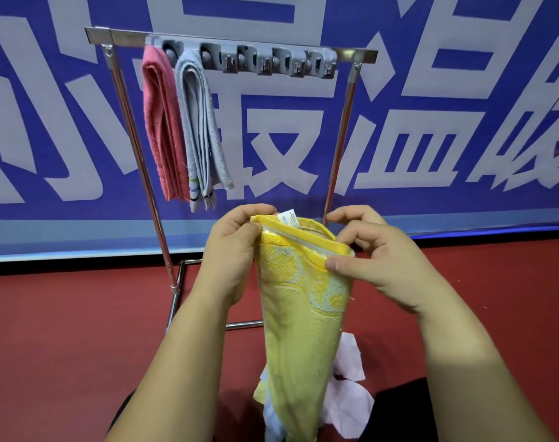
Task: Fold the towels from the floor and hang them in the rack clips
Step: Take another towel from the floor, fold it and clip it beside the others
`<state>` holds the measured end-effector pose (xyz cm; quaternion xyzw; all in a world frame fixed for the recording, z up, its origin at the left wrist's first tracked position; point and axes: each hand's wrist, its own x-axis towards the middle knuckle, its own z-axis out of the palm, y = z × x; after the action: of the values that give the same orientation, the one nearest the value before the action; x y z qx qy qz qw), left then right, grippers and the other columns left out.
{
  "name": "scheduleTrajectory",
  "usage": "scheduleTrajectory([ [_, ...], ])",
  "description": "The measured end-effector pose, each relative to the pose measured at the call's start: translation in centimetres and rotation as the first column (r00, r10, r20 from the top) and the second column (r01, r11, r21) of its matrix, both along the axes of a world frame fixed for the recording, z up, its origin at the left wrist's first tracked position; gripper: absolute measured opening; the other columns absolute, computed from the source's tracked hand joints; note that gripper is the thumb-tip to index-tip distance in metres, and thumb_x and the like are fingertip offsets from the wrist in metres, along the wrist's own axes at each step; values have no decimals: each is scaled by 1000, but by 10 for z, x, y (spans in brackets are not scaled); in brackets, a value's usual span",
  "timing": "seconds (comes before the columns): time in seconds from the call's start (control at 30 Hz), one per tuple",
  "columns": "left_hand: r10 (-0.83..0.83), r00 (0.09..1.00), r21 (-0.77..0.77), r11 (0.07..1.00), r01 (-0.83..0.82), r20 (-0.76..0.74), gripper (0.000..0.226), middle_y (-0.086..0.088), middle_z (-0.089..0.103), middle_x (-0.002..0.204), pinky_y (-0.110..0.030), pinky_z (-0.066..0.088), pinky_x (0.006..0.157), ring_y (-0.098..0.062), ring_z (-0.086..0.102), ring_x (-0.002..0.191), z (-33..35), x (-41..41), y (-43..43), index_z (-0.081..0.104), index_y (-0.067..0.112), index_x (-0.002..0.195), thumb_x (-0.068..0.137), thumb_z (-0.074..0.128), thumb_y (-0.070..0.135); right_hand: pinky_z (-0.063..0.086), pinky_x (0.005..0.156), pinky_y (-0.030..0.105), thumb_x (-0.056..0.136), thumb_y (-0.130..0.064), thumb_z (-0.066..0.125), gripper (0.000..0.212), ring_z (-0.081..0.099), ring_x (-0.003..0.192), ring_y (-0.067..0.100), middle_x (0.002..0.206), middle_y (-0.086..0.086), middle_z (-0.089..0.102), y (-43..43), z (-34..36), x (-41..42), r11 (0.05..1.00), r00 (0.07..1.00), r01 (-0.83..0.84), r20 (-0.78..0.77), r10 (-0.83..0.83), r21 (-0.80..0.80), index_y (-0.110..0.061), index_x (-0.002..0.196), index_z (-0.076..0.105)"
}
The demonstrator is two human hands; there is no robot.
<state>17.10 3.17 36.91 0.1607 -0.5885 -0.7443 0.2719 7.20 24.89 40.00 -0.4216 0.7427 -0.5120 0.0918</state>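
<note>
A yellow towel (300, 314), folded lengthwise, hangs down between my hands in the middle of the view. My left hand (233, 253) pinches its top left corner and my right hand (380, 260) pinches the top right edge, with a white label sticking up between them. Behind stands a metal rack (121, 78) with a grey clip bar (271, 60). A folded pink towel (161, 122) hangs from the leftmost clip and a folded grey towel (198, 122) from the one beside it. The clips to the right hold nothing.
Pale pink cloth (348, 400) and a light blue cloth (273, 419) lie on the red floor (64, 330) below the yellow towel. A blue banner with large white characters (431, 138) fills the wall behind the rack. The rack's base bars rest on the floor.
</note>
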Motion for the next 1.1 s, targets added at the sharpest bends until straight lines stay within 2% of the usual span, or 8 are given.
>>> scheduleTrajectory([
  [0.13,9,1000,18,1000,-10,11,39,-13,80,99,-38,52,74,-27,67,83,6,-1,0,77,15,105,98,45,-6,50,93,42,77,-15,85,25,65,106,20,106,-5,73,-5,13,4,961,991,-105,52,122,-256,-29,71,65],
  [0.2,29,999,51,998,-29,18,39,-12,82,104,-37,53,74,-25,70,86,8,1,0,75,13,106,98,43,-8,53,91,43,81,-8,82,27,67,98,28,89,-1,73,-4,24,6,969,993,-106,27,114,-223,-25,71,63],
  [0.33,-2,1000,91,996,2,-1,35,-17,81,110,-35,59,74,-27,74,91,6,5,2,73,8,112,100,44,-8,50,88,33,84,-30,89,22,65,95,14,97,-8,70,-3,28,2,986,989,66,-141,-44,155,-28,93,70],
  [0.43,-56,998,90,994,55,0,32,-17,80,112,-37,63,81,-28,78,99,7,7,8,71,4,116,102,44,-8,53,100,32,74,-50,93,52,66,108,6,122,-12,67,-5,13,3,942,999,36,-40,-24,335,-47,120,68],
  [0.53,-86,996,71,994,84,31,30,-17,80,112,-43,63,88,-30,79,104,9,9,12,70,2,118,103,46,-8,56,104,41,66,-65,91,70,71,104,9,128,-16,66,-10,-4,9,938,994,0,101,-37,346,-58,130,62],
  [0.73,-27,993,-122,992,41,119,35,-8,82,108,-46,63,96,-23,79,106,10,11,11,74,8,113,101,46,-10,56,105,42,51,-87,78,94,71,104,3,116,-14,71,-24,-25,19,931,983,43,152,-105,363,-38,130,67],
  [0.87,65,987,-258,966,-25,148,40,4,81,109,-53,59,101,-23,76,107,7,8,8,78,24,109,100,49,-3,58,100,40,54,-79,81,91,73,101,0,119,-18,72,-28,-23,26,914,983,18,161,-91,406,-39,133,63],
  [1.1,78,991,-239,970,-49,113,40,3,81,113,-49,62,94,-28,76,107,8,5,5,78,23,113,102,49,-3,54,72,34,74,-37,86,41,68,82,11,90,-12,72,-37,-37,20,872,982,185,-60,-177,453,-37,110,66],
])
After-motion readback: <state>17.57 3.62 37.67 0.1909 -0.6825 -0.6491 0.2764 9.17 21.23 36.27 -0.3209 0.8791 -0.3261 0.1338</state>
